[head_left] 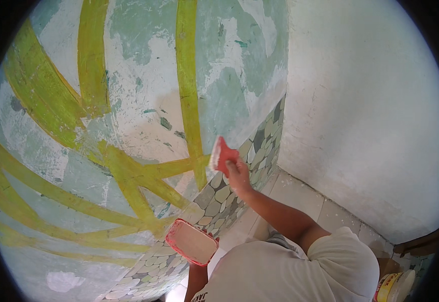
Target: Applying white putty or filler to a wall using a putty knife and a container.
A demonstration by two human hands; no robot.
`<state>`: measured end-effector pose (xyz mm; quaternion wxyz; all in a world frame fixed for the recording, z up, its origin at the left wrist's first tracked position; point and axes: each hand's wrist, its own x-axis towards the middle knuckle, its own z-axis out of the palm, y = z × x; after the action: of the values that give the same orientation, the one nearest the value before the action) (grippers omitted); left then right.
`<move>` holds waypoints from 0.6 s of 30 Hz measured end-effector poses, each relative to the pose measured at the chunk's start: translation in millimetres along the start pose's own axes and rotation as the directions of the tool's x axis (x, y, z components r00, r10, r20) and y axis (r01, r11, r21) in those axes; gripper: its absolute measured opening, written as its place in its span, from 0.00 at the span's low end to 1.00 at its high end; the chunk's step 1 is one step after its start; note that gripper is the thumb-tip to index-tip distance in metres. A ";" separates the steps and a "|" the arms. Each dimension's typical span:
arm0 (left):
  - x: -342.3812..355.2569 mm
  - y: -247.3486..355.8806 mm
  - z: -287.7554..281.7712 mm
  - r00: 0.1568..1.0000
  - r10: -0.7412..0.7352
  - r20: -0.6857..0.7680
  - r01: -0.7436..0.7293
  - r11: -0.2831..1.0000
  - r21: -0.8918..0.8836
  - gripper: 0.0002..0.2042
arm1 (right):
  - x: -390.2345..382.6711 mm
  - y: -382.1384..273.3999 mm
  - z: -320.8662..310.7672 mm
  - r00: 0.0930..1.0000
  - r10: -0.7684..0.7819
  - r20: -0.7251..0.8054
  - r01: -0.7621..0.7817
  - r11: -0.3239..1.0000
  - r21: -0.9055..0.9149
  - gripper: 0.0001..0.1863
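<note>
My right hand (238,176) is closed around a red putty scraper (224,155). Whitish putty coats the scraper's wide edge, which is turned toward the painted wall (232,103); whether it touches the wall I cannot tell. Lower and to the left, my left hand (198,268) holds up a red rectangular tray (173,239) from beneath. Beige putty (193,241) lies in the tray, and red shows around its rim. Most of the left hand's fingers are hidden by the tray. The wall is pale green with yellow-green painted bands (187,65) and rough white patches (156,63).
A strip of pebble-like stone tiles (219,204) runs along the wall's foot. On the right a plain white wall (355,100) meets it at a corner. Light floor tiles (300,194) lie below. A white and yellow bucket (393,287) stands at the lower right.
</note>
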<state>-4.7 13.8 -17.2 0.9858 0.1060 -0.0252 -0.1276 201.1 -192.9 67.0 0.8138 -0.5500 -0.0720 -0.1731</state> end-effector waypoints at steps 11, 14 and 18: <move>-12.2 -4.3 -4.7 0.999 -0.027 0.030 0.027 1.000 0.010 0.30 | 76.6 15.7 -19.7 0.972 0.013 -0.234 -0.023 0.999 -0.037 0.15; -20.2 -3.3 -17.5 1.000 0.005 -0.019 -0.005 1.000 0.019 0.30 | 62.8 -7.1 1.4 0.982 -0.014 -0.191 0.023 0.999 0.046 0.13; -24.1 -7.5 -25.9 0.997 0.040 -0.070 -0.041 0.999 -0.015 0.29 | 44.0 -37.1 -3.7 0.969 0.119 -0.218 -0.062 0.966 0.252 0.10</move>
<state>-27.9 18.2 -44.7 0.9893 0.1019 0.0082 -0.1041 228.4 -217.6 111.4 0.8850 -0.4249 0.0280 -0.1883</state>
